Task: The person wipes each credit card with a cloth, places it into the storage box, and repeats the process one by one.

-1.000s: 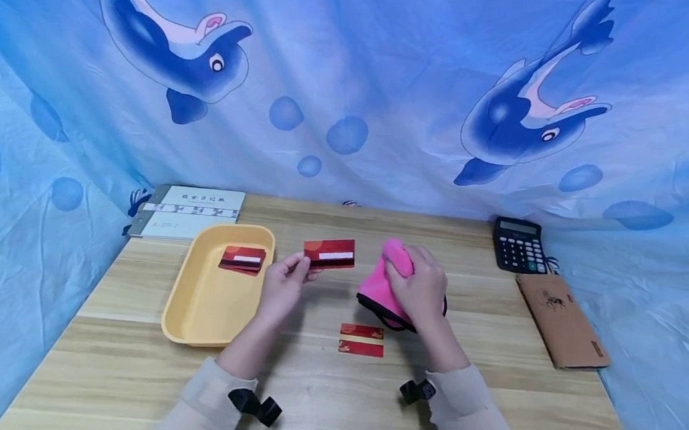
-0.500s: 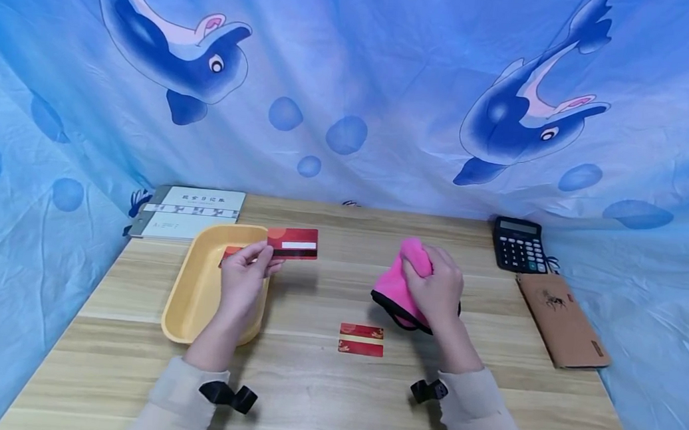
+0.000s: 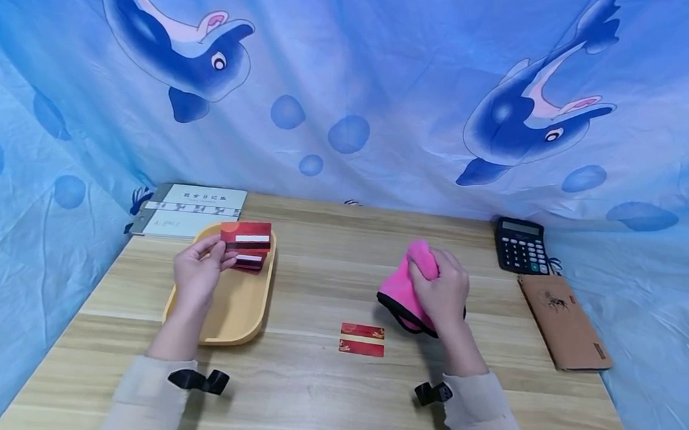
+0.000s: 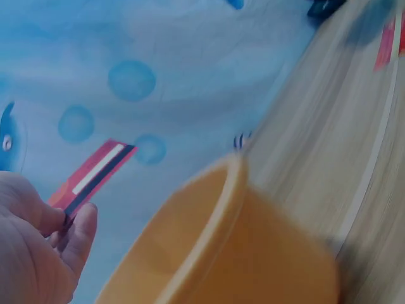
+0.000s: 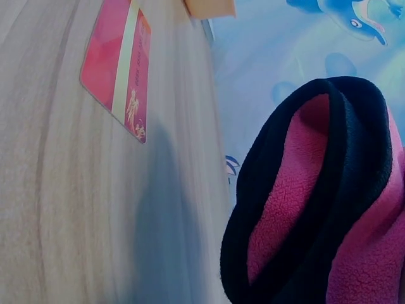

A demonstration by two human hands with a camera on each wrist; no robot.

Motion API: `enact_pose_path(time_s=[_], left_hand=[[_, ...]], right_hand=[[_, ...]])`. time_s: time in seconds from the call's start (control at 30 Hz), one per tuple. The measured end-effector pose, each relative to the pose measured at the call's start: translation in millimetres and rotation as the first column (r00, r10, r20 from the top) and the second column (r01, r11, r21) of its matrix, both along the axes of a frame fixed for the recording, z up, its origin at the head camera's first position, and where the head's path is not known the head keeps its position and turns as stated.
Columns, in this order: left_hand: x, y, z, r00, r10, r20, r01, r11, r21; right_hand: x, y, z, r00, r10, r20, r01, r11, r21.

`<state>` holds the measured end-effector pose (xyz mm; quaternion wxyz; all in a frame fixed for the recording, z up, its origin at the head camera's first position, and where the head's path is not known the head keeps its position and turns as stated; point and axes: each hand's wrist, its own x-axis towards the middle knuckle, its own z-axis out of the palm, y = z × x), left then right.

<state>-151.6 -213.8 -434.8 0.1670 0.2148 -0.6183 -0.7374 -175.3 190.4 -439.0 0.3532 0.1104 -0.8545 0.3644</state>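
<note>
My left hand (image 3: 199, 271) pinches a red card (image 3: 247, 235) by its left edge, above the yellow tray (image 3: 240, 331). The card's white strip and dark stripe also show in the left wrist view. Below it, a small stack of red cards (image 3: 251, 266) lies in the tray, partly covered. My right hand (image 3: 444, 292) grips a bunched pink cloth (image 3: 402, 289) with black edging; its folded edge fills much of the right wrist view. Between the hands, another red card (image 3: 363, 331) with a gold band lies flat on the table.
Behind the tray lies a pale notebook (image 3: 201, 198). A black calculator (image 3: 521, 244) and a brown wallet (image 3: 565, 324) are at the table's right edge. A blue dolphin-print curtain (image 3: 355, 62) hangs behind the wooden table (image 3: 307, 399).
My left hand has carried the pinched card leftward, from over the table to above the tray. The right hand has shifted slightly right with the cloth. The table card stays put.
</note>
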Motion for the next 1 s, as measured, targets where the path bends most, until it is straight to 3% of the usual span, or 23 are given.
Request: enact_pose_path(time_s=[0.27,0.4,0.63,0.93,1.0], left_hand=[[-1.7,-28.3,-11.0,0.992,0.012,0.122,0.000,0.995,-0.097],[-3.7,-31.7,-15.7,0.987,0.006,0.158,0.028,0.978,-0.209],[-6.4,-32.9,-23.6,0.970,-0.027,0.242,0.133,0.891,-0.434],[-11.0,-33.2,-35.5,0.966,-0.017,0.258,0.166,0.806,-0.568],[-10.9,-33.1,-36.8,0.965,-0.009,0.261,0.175,0.766,-0.619]], right_hand=[[0.9,1.0,-3.1,1.000,-0.016,0.019,0.016,1.000,0.004],[1.5,1.2,-2.7,1.000,-0.019,0.021,0.019,1.000,0.010],[2.4,1.5,-2.3,1.000,-0.019,0.025,0.019,1.000,0.008],[3.9,3.5,-3.5,0.999,-0.022,0.039,0.022,1.000,0.006],[4.2,3.8,-3.9,0.999,-0.022,0.038,0.022,1.000,0.007]])
